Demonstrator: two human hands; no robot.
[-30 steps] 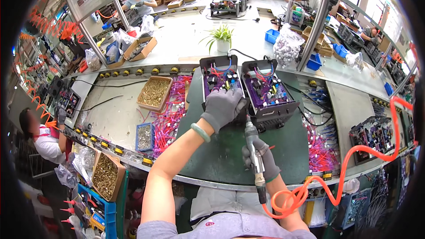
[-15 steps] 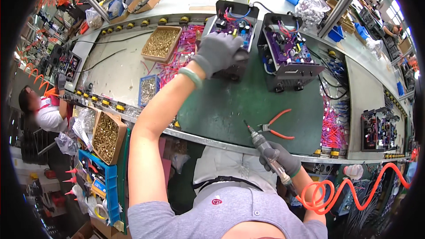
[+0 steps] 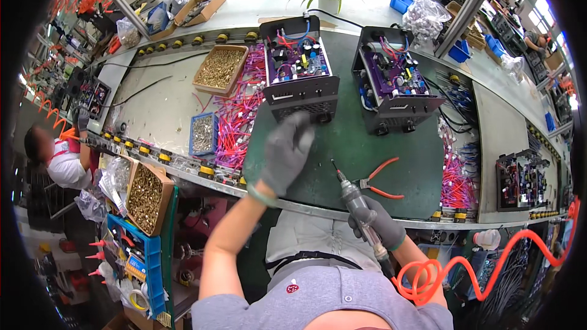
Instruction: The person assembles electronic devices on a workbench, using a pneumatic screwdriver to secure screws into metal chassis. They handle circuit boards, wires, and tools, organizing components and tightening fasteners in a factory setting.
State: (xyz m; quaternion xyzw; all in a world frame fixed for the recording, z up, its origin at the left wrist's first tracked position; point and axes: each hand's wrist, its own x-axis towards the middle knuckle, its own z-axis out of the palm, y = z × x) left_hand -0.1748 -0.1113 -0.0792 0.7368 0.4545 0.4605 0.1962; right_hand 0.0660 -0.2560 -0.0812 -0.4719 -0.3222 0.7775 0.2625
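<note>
Just beyond the blurred, loosely spread, gloved left hand (image 3: 286, 153) sits an open black box (image 3: 299, 67) showing a purple circuit board and coloured wires, its far edge curved by the lens, while the gloved right hand (image 3: 376, 220) grips a grey pneumatic screwdriver (image 3: 354, 198) near red-handled pliers (image 3: 379, 180).

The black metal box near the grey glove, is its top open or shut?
Open. The black metal box has no lid, so its purple circuit board and coloured wires show from above.

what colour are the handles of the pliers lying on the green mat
Orange-red handles on the small metal pliers, clearest in the head view, lying just right of the grey pneumatic screwdriver.
</note>
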